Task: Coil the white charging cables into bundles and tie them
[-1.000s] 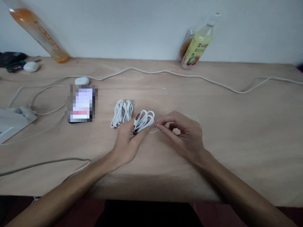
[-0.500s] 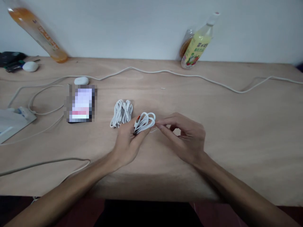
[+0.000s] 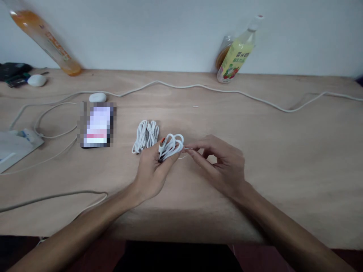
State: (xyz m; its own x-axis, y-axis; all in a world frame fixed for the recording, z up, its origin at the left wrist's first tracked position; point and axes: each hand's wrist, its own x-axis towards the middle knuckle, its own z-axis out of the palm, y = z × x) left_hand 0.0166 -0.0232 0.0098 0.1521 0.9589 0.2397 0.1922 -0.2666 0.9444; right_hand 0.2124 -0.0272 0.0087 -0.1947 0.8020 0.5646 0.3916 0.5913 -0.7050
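Observation:
My left hand [image 3: 150,175] is closed round a coiled white USB cable [image 3: 174,145], whose loops stick out past the fingers to the right. An orange-tipped plug shows at the coil's left side. Beside it, my right hand [image 3: 222,162] pinches a thin white twist tie [image 3: 187,148] between thumb and forefinger, close to the coil's right edge. Just behind my left hand, bundled white cables [image 3: 144,136] lie on the wooden table.
A phone [image 3: 98,126] with a blurred screen and a white earbud case [image 3: 98,97] lie left. A long white cord [image 3: 210,88] crosses the table [image 3: 283,170]. Bottles [image 3: 236,56] [image 3: 48,41] stand by the wall. A white packet [image 3: 17,149] sits far left.
My left hand's coil has shifted slightly left and turned a little. The gap between the coil and my right fingertips has widened, and the twist tie shows more clearly.

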